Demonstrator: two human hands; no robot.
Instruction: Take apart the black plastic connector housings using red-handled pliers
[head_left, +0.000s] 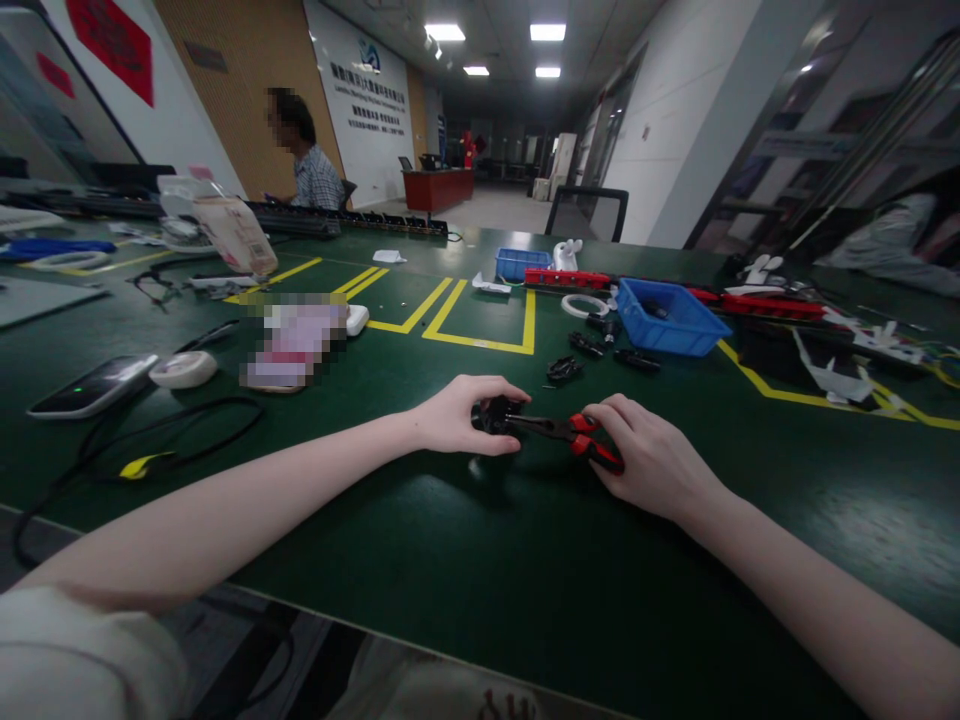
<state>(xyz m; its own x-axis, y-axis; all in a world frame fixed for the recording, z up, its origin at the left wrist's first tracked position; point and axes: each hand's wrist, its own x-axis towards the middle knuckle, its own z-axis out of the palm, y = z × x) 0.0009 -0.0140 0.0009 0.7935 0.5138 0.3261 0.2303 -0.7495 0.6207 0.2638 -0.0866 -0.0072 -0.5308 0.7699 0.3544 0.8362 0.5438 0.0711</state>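
Left hand (457,415): closed around a small black part (495,413), held just above the green table (525,580) near its front edge. Right hand (649,460): clasped on red-handled pliers (559,430), whose dark nose meets the black part. Beyond the hands: loose black connectors (562,368), then a blue bin (664,318) to the right. Yellow tape lines (480,343) mark the tabletop. Far left: a phone (94,385) beside a looped black cable (187,420). At the far end, a seated person (311,165).
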